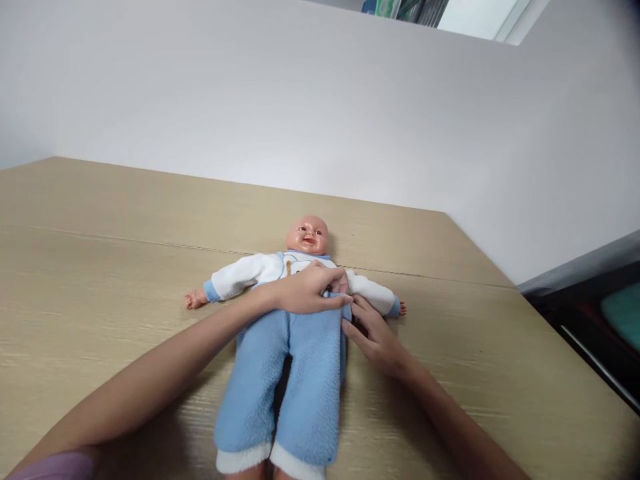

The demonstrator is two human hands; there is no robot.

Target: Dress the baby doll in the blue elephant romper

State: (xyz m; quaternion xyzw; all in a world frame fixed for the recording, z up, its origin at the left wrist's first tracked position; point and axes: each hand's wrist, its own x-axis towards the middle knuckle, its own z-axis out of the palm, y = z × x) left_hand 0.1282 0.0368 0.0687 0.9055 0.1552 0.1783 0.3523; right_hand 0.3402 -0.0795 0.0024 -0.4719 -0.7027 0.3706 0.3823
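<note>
Head view: left hand (310, 291), finger grip unclear, partly hides the baby doll's (307, 237) shirt (245, 273); right hand's (379, 339) fingers pinch blue trousers (313, 373); feet cropped.

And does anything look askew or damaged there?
Nothing visible looks spilled or damaged. One uneven spot: the blue trousers on the doll seem tugged outward at the waist, picture right, where the left hand and right hand touch them. The hands partly hide that edge.

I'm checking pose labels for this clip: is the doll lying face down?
No, the doll lies on its back on the table, with its face showing.
</note>
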